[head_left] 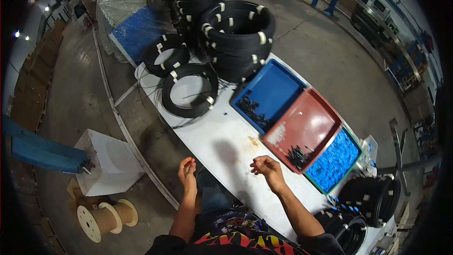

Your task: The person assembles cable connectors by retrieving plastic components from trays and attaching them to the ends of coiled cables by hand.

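Note:
My left hand [187, 174] is raised beside the table's near edge, fingers loosely bent and nothing visible in it. Over the white table [207, 134], my right hand [268, 170] hovers with half-curled fingers, their tips apart; I make out no object there. Nearest to it is a red tray [306, 118] with dark slim pieces [298, 157] and a small whitish heap [277, 134]. A blue tray [276, 87] with small black parts [252, 110] adjoins it on the far side. On the near side, a green-rimmed tray holds bright blue small pieces [332, 158].
Black cable coils with white ties stand in a stack [238, 42] at the table's far end. Flatter coils [190, 90] lie before them, and more coils [370, 198] sit at right. A wooden spool [107, 218] and white block [111, 163] stand on the floor at left.

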`<state>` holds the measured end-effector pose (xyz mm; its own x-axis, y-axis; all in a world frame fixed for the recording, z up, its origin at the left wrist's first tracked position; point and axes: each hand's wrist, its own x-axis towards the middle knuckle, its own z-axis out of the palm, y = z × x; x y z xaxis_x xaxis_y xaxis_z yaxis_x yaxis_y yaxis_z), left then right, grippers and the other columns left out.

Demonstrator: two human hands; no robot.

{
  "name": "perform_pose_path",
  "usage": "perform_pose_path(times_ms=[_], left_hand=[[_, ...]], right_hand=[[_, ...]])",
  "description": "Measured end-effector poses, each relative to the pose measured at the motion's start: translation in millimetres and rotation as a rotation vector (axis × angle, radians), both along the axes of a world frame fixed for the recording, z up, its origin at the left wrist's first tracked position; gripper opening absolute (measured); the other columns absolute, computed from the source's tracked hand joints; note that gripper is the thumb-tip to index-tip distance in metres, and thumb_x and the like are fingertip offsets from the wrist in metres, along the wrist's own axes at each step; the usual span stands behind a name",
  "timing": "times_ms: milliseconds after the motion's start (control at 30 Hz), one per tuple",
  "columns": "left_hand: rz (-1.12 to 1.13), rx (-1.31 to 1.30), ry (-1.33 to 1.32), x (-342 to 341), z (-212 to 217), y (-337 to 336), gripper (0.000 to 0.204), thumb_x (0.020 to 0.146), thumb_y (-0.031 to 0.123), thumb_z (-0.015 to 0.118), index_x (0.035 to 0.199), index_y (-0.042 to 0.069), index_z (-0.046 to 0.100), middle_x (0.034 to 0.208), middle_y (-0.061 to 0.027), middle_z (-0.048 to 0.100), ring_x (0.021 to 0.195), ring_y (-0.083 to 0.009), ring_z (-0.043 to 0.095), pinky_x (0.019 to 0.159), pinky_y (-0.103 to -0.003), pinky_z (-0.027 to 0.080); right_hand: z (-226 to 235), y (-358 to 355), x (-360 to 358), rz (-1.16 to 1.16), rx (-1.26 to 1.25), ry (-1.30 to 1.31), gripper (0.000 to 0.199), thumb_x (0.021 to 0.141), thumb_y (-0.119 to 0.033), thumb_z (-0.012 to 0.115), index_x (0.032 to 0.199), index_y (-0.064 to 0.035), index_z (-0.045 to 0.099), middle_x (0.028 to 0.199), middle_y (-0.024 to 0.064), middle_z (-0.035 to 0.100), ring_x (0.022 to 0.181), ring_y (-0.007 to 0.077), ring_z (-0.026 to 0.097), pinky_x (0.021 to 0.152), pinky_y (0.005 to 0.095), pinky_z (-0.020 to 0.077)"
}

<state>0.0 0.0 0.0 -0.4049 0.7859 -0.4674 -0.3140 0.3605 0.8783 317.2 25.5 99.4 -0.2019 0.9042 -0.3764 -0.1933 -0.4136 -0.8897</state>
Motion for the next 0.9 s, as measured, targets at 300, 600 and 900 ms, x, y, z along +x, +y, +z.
perform_pose_path(times_ms=[300, 600, 900], left_hand=[[0.383, 0.216, 0.293, -79, -24, 234, 0.091, 0.086, 0.018, 0.083, 0.154, -0.001, 0.025, 0.153, -0.022, 0.038, 0.146, -0.0337, 0.034, 0.123, -0.044, 0.024], [0.273, 0.151, 0.557, -95, -12, 300, 0.104, 0.078, 0.001, 0.081, 0.157, 0.003, 0.015, 0.163, -0.0212, 0.026, 0.154, -0.0345, 0.023, 0.126, -0.043, 0.015], [0.339, 0.54, 0.391, -101, 22, 257, 0.097, 0.066, -0.021, 0.051, 0.156, 0.003, 0.024, 0.164, -0.0183, 0.03, 0.15, -0.0258, 0.032, 0.123, -0.036, 0.021]], right_hand=[[-52, 275, -200, -0.065, 0.507, -0.731, 0.067, 0.089, -0.022, 0.076, 0.141, 0.0063, 0.045, 0.133, 0.0307, 0.058, 0.126, 0.0413, 0.059, 0.105, 0.0445, 0.0476], [-91, 364, -224, -0.141, 0.316, -0.885, 0.082, 0.084, -0.003, 0.072, 0.151, 0.0038, 0.025, 0.142, 0.0368, 0.051, 0.127, 0.0501, 0.056, 0.112, 0.0452, 0.0451], [-27, 312, -215, -0.25, 0.534, -0.753, 0.08, 0.08, 0.008, 0.068, 0.149, -0.0069, 0.033, 0.115, 0.0293, 0.065, 0.105, 0.0434, 0.068, 0.096, 0.0438, 0.052]])
